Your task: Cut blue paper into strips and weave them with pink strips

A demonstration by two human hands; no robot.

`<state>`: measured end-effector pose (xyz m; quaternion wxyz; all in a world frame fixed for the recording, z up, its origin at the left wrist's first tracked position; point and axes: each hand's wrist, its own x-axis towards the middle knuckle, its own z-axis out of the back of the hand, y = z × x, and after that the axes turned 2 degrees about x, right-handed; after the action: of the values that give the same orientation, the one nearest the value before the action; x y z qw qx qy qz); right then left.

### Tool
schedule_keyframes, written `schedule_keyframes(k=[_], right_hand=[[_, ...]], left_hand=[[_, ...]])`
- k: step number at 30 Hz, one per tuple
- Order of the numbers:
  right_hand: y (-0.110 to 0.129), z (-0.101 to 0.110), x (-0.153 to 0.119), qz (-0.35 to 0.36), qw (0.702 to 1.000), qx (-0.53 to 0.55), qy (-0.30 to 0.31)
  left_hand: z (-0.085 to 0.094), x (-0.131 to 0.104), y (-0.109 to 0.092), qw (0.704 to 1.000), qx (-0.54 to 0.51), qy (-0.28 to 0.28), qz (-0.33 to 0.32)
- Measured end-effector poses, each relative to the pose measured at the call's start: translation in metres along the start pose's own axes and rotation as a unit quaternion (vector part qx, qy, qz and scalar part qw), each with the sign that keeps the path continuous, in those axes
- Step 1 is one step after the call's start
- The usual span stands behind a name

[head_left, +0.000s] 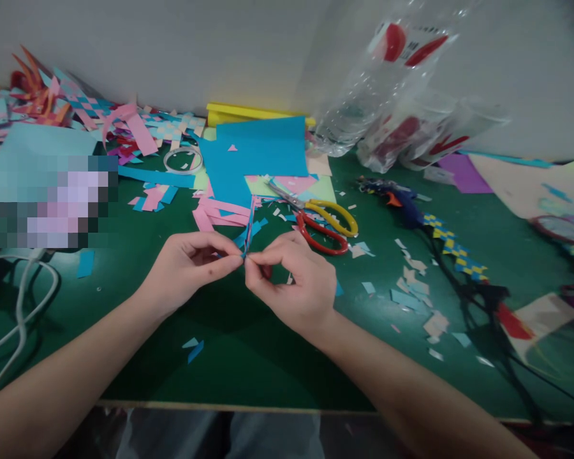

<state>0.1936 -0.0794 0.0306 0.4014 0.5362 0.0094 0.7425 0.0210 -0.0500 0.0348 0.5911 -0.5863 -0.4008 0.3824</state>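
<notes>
Pink, blue and orange paper pieces point(83, 99), some woven into checks, are heaped at the far left; the woven ones look finished. Nearer, a cable point(22, 306) runs to a pixelated device point(60, 204), nothing on it readable. A white ring point(184, 171) lies beyond the left hand point(191, 261), whose thumb and forefinger pinch the near end of thin blue and pink strips point(250, 226) over the middle of the green table point(268, 363). The right hand point(296, 274) pinches there too, fingertips almost touching the left's. No checks show on these strips, so this piece seems barely begun. Scissors point(300, 203) lie just beyond. Clear plastic point(358, 95) carries a label point(406, 44): red shapes, tiny black print, no legible brand. Farther right, a yellow-and-blue weave point(454, 248) seems complete.
</notes>
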Motion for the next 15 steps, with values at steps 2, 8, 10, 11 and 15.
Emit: schedule_keyframes(k=[2,8,10,11,15], right_hand=[[-0.0006,-0.0002,-0.0003,0.007,1.000,0.010,0.004],[-0.0009,0.0009,-0.0017,0.036,0.999,0.014,0.031],[-0.0009,0.0022,-0.0016,0.057,0.997,0.009,0.043],[-0.0012,0.0029,-0.0012,0.065,0.997,0.007,0.047],[-0.0062,0.0048,0.0020,0.053,0.998,-0.027,0.008]], left_hand=[[0.0006,-0.0003,0.0009,1.000,-0.008,-0.006,-0.002],[-0.0005,0.0012,0.0026,0.999,-0.037,-0.029,-0.021],[-0.0011,0.0019,0.0025,0.997,-0.053,-0.041,-0.025],[-0.0011,0.0022,0.0024,0.997,-0.060,-0.046,-0.024],[0.0006,0.0022,0.0014,0.995,-0.061,-0.072,-0.023]])
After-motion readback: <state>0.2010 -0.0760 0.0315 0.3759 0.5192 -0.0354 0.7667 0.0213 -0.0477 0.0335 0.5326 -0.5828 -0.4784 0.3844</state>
